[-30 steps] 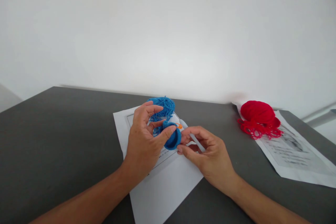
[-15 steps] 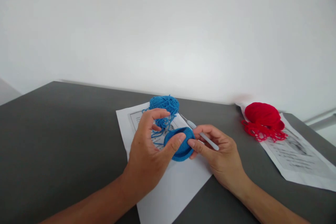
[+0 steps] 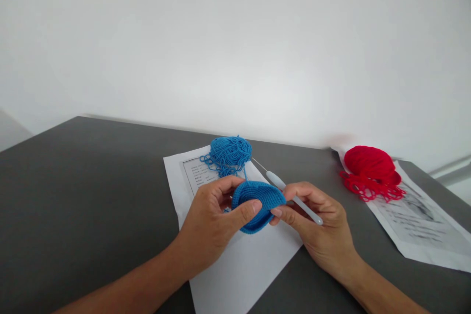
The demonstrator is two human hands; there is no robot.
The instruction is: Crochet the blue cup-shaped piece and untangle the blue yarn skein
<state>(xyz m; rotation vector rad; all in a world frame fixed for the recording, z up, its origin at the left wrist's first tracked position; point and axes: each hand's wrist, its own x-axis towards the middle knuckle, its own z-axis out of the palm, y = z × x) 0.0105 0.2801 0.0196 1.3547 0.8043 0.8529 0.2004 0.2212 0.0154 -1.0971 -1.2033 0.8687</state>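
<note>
My left hand [image 3: 215,223] pinches a small round blue crocheted piece [image 3: 257,198] by its left rim, thumb on top. My right hand [image 3: 316,228] pinches the same piece at its right edge and also carries a grey crochet hook [image 3: 290,196], whose metal tip points away toward the wall. A thin blue strand runs from the piece up to a loose ball of blue yarn [image 3: 230,151] lying just behind on a printed white sheet [image 3: 235,265].
The dark grey table [image 3: 91,191] meets a white wall at the back. At the right lies a ball of red yarn [image 3: 370,164] with loose loops, on a second printed sheet [image 3: 423,225] near the table's right edge.
Both hands came lower and toward me with the blue piece, which now lies flatter and wider between them. My left fingers folded down from their raised, spread pose onto it.
</note>
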